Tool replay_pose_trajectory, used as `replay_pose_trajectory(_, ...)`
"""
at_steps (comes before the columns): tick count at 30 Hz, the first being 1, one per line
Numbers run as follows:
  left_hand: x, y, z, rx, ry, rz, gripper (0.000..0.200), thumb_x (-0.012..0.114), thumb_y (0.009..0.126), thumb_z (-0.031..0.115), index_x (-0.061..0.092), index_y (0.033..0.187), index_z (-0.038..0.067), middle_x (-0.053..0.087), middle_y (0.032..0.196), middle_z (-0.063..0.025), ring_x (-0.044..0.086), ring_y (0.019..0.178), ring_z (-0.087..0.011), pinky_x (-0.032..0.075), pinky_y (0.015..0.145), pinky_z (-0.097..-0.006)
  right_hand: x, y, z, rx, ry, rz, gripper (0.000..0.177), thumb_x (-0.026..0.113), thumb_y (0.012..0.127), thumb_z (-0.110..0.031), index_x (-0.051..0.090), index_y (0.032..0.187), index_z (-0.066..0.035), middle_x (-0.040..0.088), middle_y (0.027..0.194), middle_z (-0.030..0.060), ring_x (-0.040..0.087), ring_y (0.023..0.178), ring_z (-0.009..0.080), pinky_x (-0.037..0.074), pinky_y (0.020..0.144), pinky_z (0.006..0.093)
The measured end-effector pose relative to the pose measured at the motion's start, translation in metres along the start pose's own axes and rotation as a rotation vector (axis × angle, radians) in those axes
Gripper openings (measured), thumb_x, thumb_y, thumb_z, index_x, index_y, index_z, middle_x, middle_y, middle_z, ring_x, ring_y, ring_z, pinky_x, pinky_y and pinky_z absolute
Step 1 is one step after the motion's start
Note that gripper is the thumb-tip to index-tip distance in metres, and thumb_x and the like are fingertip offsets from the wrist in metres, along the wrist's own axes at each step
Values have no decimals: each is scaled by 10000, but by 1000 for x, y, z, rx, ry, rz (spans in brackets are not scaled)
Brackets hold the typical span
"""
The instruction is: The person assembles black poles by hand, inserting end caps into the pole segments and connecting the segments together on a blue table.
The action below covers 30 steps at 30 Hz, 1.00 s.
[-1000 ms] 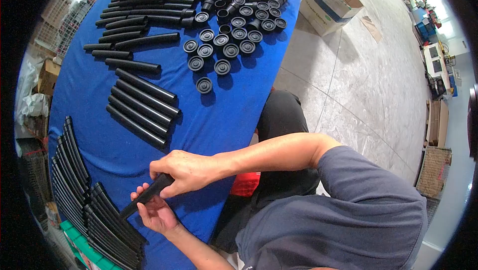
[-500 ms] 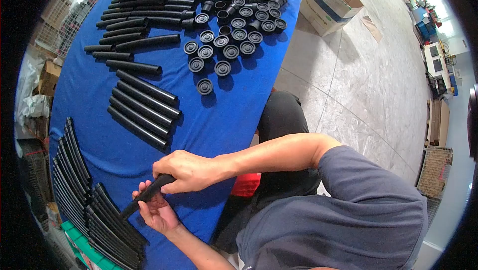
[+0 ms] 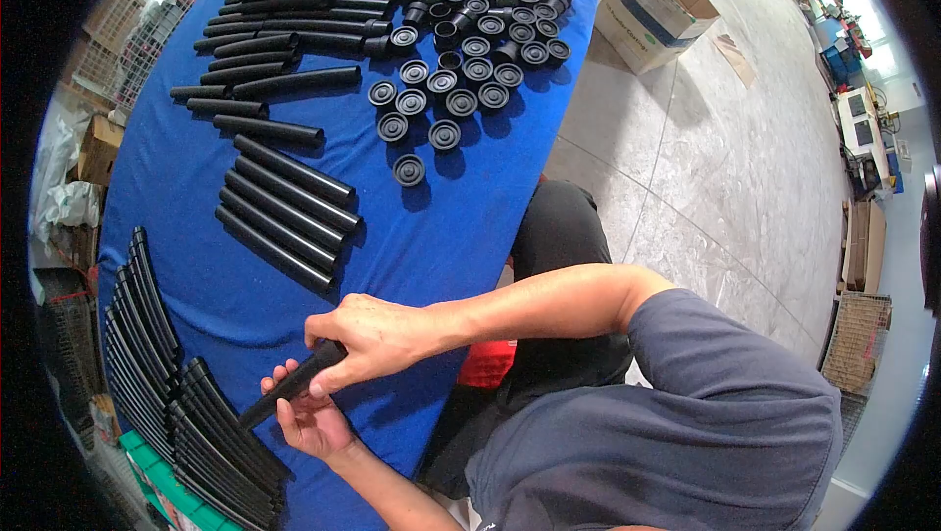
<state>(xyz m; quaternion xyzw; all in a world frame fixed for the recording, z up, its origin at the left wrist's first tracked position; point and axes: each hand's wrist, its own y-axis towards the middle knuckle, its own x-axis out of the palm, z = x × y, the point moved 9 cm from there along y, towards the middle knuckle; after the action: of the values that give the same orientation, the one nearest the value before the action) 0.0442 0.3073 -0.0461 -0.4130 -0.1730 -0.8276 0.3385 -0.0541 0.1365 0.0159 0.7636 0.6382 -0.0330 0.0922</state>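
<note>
Slanting over the blue cloth is a black plastic tube, held in both hands. My right hand is closed round its upper end, thumb along the side. Lower down, my left hand lies palm up under the tube, with the fingers curled and the thumb against it. The tube's lower end comes right by a row of similar black tubes at the near left. Beyond the hands, several black tubes lie side by side.
The blue-covered table also carries more black tubes and many round black caps at the far end. A green box stands by the near left edge. An open cardboard box sits on the concrete floor.
The view has shifted slightly, so the far tubes and caps appear a little to the right. Both hands keep their hold on the tube in nearly the same place.
</note>
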Motion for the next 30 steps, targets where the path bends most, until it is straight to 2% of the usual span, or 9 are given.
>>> replay_pose_trajectory(1, -2, 0, 0, 1, 5, 21, 341, 557, 991, 115, 569, 1320, 24, 603, 1346, -203, 555, 1300, -331, 454, 1127, -492, 4, -1, 6, 110, 12, -95, 307, 703, 835, -250, 616, 950, 22, 620, 777, 198, 643, 751, 375, 501, 675, 459)
replay_pose_trajectory(7, -9, 1, 0, 2, 9, 83, 327, 569, 987, 108, 577, 1301, 20, 608, 1340, -195, 564, 1291, -324, 444, 1138, -484, -6, -6, -11, -313, -56, 274, 319, 696, 856, -281, 628, 934, 22, 627, 724, 200, 658, 704, 363, 501, 634, 448)
replay_pose_trajectory(10, -10, 0, 1, 3, -27, 47, 325, 571, 989, 105, 575, 1300, 10, 604, 1345, -194, 564, 1292, -323, 443, 1140, -478, 1, -2, 2, 42, -26, -18, 303, 702, 851, -245, 612, 966, 20, 627, 768, 193, 653, 735, 366, 505, 644, 442)
replay_pose_trajectory(13, -13, 1, 0, 1, -19, 84, 320, 572, 993, 109, 575, 1296, 6, 605, 1347, -186, 568, 1288, -318, 448, 1136, -472, 6, -1, 7, -65, 23, 20, 322, 714, 847, -257, 608, 968, 23, 628, 772, 192, 651, 738, 371, 510, 650, 442)
replay_pose_trajectory(16, -12, 2, -1, -10, -24, 84, 320, 575, 999, 124, 575, 1296, 6, 604, 1347, -184, 575, 1279, -316, 453, 1132, -470, 1, -9, -16, -402, -187, 253, 348, 731, 844, -270, 605, 990, 20, 628, 774, 189, 653, 728, 367, 509, 632, 444)
replay_pose_trajectory(22, -9, 0, 0, -29, -61, 46, 324, 568, 1008, 137, 568, 1304, 6, 600, 1348, -196, 580, 1270, -321, 457, 1128, -482, 12, 0, 13, 60, -71, -104, 362, 748, 827, -242, 572, 1019, 10, 603, 832, 179, 637, 763, 371, 500, 639, 454)
replay_pose_trajectory(25, -14, 1, -2, -26, -12, 98, 326, 564, 1008, 138, 563, 1307, 8, 603, 1344, -195, 576, 1274, -324, 457, 1127, -489, -3, -7, -10, -263, -110, 194, 353, 740, 834, -263, 585, 980, 18, 610, 796, 186, 641, 744, 368, 502, 638, 450)
replay_pose_trajectory(28, -12, 0, -2, -25, -15, 76, 328, 563, 1007, 135, 559, 1309, 6, 600, 1344, -199, 566, 1284, -328, 448, 1136, -489, -4, -6, -12, -238, -65, 186, 367, 737, 803, -291, 599, 922, 27, 645, 795, 219, 658, 789, 409, 529, 688, 483)
replay_pose_trajectory(30, -7, -1, -2, -30, -27, 45, 331, 566, 1006, 136, 557, 1310, 6, 599, 1344, -205, 561, 1289, -332, 435, 1148, -489, 1, -1, -1, -39, -50, 31, 340, 732, 803, -281, 597, 898, 16, 638, 787, 216, 656, 788, 405, 528, 693, 485)
